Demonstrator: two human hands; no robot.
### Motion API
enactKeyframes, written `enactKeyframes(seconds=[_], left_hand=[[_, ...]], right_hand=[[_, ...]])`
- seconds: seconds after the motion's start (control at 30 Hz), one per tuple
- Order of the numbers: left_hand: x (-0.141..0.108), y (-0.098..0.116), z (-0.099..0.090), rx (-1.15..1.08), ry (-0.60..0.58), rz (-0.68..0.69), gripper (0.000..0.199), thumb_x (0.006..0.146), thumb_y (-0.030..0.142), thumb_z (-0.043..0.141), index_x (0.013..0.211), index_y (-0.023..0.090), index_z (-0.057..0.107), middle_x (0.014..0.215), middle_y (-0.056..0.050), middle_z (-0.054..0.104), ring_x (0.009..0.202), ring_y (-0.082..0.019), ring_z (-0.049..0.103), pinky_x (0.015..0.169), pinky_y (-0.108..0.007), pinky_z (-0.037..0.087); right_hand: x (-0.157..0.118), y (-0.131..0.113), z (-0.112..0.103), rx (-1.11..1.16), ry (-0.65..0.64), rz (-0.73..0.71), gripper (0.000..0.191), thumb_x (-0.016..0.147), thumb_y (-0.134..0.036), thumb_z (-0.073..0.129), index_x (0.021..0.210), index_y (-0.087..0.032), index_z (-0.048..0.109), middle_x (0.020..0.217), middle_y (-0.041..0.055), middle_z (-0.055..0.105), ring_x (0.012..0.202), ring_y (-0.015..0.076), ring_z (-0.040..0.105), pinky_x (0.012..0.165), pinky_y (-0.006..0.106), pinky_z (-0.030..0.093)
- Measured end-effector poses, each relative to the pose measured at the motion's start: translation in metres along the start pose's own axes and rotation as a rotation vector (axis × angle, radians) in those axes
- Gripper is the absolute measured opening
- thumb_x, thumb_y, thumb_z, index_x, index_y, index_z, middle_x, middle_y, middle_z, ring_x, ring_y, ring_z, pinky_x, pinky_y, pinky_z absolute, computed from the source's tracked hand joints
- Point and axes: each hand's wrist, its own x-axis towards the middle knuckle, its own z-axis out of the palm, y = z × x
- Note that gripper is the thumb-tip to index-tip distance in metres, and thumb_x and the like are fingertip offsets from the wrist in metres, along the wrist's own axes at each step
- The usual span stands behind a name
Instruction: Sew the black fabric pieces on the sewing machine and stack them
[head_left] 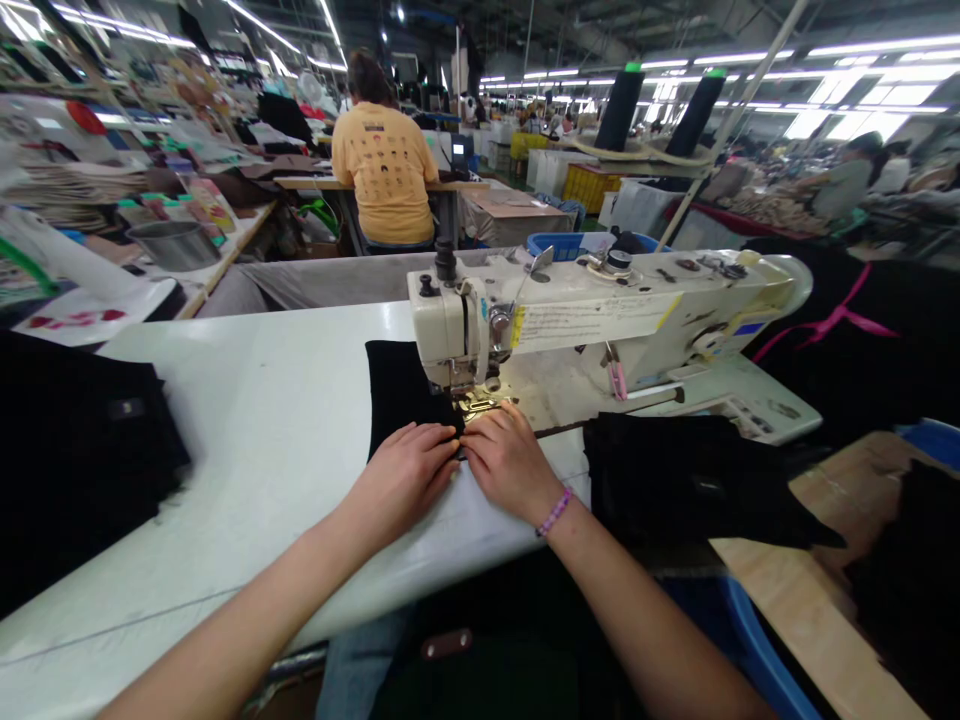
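Observation:
A black fabric piece (pixel 401 390) lies on the white sewing table, its right part under the needle area of a sewing machine (pixel 600 310). My left hand (pixel 412 470) is at the fabric's front edge, fingers closed together and pinching it near the presser foot. Close beside it, my right hand (pixel 510 455), with a beaded bracelet (pixel 555 512) on the wrist, presses its fingertips together on the same fabric, just in front of the brass-coloured plate (pixel 480 404). The fingertips of both hands nearly touch.
Black fabric stacks lie at the left (pixel 75 450) and right (pixel 675 480) of the table. Pink-handled snips (pixel 616 376) rest by the machine. A person in a yellow shirt (pixel 386 170) sits ahead. Two dark thread cones (pixel 620 108) stand behind the machine.

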Motion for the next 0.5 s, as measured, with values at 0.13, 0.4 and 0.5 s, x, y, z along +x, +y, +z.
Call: enactKeyframes(seconds=[0.13,0.4,0.5], left_hand=[[0.01,-0.011,-0.002,0.018,-0.029,0.002,0.028,0.096,0.027,0.05,0.106,0.015,0.074,0.121,-0.014,0.072,0.111,-0.029,0.067,0.099,-0.05,0.053],[0.029,-0.028,-0.005,0.024,-0.043,-0.005,0.029,0.097,0.029,0.048,0.099,0.017,0.075,0.116,-0.013,0.072,0.107,-0.028,0.068,0.096,-0.046,0.054],[0.034,-0.032,-0.005,0.024,-0.036,-0.006,0.03,0.097,0.029,0.047,0.1,0.017,0.075,0.117,-0.014,0.072,0.106,-0.027,0.068,0.095,-0.047,0.054]], right_hand=[[0.009,0.003,0.005,-0.045,-0.016,0.045,0.015,0.097,-0.02,0.058,0.099,-0.02,0.073,0.103,0.0052,0.07,0.107,0.0235,0.058,0.114,0.049,0.033],[0.014,0.002,0.006,-0.067,-0.054,0.09,0.015,0.098,-0.024,0.057,0.102,-0.021,0.071,0.111,0.0064,0.069,0.11,0.0238,0.055,0.116,0.051,0.03],[0.002,-0.004,0.001,-0.048,-0.055,0.103,0.014,0.098,-0.026,0.059,0.105,-0.021,0.07,0.112,0.0072,0.068,0.112,0.0249,0.056,0.116,0.053,0.03]])
